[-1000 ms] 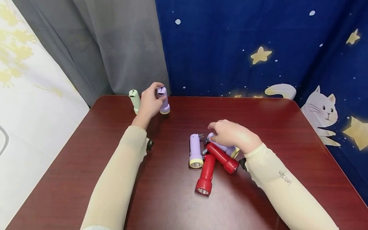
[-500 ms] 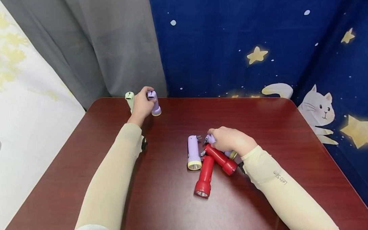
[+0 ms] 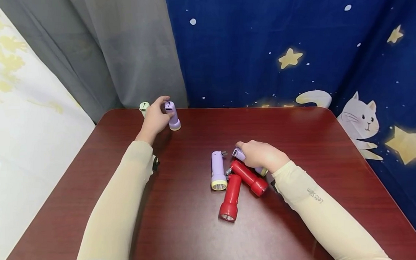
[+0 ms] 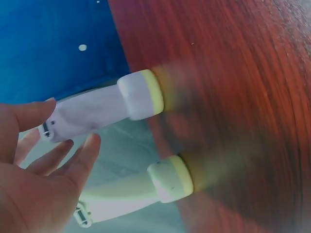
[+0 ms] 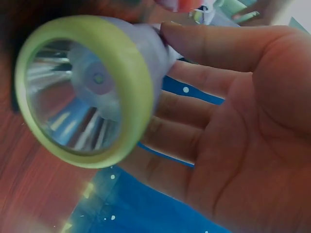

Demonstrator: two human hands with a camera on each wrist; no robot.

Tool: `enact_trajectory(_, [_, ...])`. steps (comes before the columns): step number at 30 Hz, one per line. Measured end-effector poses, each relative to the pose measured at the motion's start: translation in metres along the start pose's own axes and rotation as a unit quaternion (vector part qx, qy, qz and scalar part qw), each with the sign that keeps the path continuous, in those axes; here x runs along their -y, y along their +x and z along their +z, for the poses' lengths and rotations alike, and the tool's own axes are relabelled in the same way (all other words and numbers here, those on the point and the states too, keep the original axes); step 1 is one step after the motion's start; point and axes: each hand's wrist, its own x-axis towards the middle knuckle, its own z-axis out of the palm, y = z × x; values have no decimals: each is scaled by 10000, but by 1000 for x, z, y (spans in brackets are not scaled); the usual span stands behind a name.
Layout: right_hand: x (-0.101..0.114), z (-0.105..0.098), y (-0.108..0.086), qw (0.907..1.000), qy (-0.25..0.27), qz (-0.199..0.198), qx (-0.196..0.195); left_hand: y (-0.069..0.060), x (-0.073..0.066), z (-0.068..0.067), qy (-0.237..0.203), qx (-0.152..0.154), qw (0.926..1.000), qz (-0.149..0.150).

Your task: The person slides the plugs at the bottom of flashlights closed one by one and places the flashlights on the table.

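Near the table's back edge, my left hand (image 3: 156,118) holds the upper end of an upright purple flashlight (image 3: 174,121) between thumb and fingers. Its yellow-rimmed head is down on the table in the left wrist view. A pale green flashlight (image 4: 129,196) stands beside it, mostly behind the hand in the head view. My right hand (image 3: 260,155) grips another purple flashlight (image 3: 239,154), its body largely covered by the fingers. In the right wrist view its yellow lens rim (image 5: 136,87) faces the camera. Close by lie a purple flashlight (image 3: 217,168) and two red flashlights (image 3: 249,177) (image 3: 231,200).
The dark red wooden table (image 3: 177,223) has rounded back corners. Behind it hang a grey curtain (image 3: 140,52) and a blue curtain (image 3: 232,48) with stars and a cat. White cloth (image 3: 30,151) is along the left side.
The left hand has shifted the upright purple flashlight leftward, closer to the green one. The right hand's fingers have closed round their purple flashlight, turning its plug end slightly.
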Motion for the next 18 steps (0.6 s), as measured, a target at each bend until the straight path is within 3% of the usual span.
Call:
enact_trajectory(8, [0, 6, 2, 9988, 37, 44, -484, -34, -22, -31, 97, -807, 9960, 377])
enact_trajectory(13, [0, -9, -12, 9931, 310, -9, -1135, -67, -55, -45, -537, -1043, 9917, 527])
enact_trajectory(18, [13, -39, -39, 9809, 1017, -66, -1658, -107, -96, -42, -1306, -922, 9846, 706])
